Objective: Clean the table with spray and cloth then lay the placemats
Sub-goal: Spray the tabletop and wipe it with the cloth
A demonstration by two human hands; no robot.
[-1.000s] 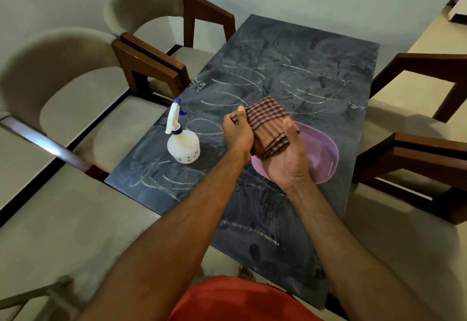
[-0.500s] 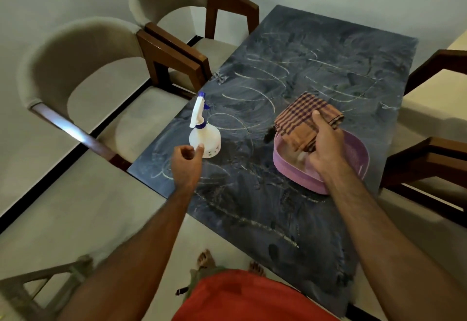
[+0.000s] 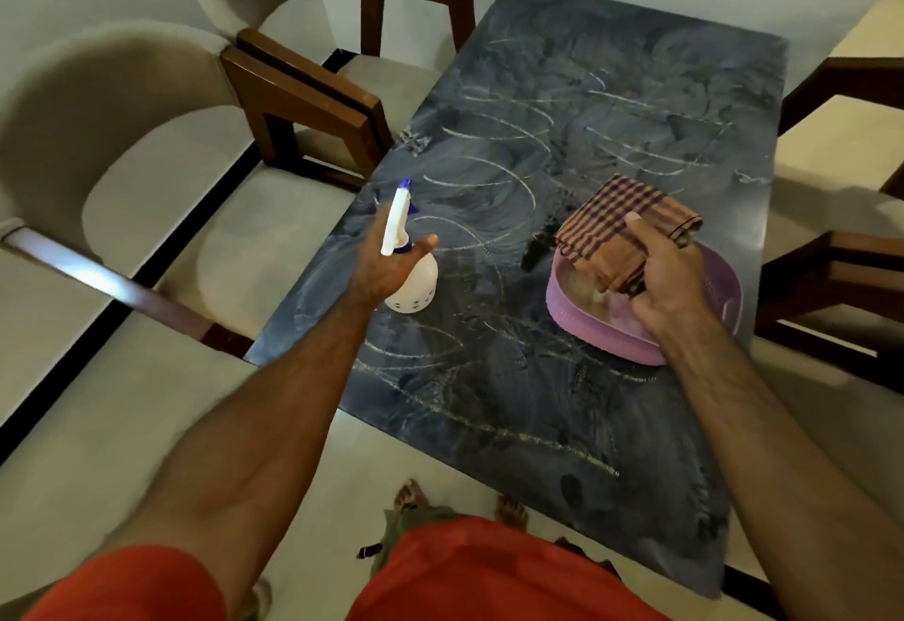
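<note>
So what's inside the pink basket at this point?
The pink basket shows pale, blurry contents near its front wall, too unclear to name. The checked cloth, gripped by the right hand, hangs over its rim and covers the rest.

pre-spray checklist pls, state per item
1. Left hand around spray bottle: not ok, fingers spread at the neck, not closed.
2. Bottle upright on table: ok.
3. Nozzle aimed over the tabletop: cannot tell.
4. Right hand grips checked cloth: ok.
5. Cloth clear of spray path, over pink basin: ok.
6. Chalk-like swirls to clean visible: ok.
</note>
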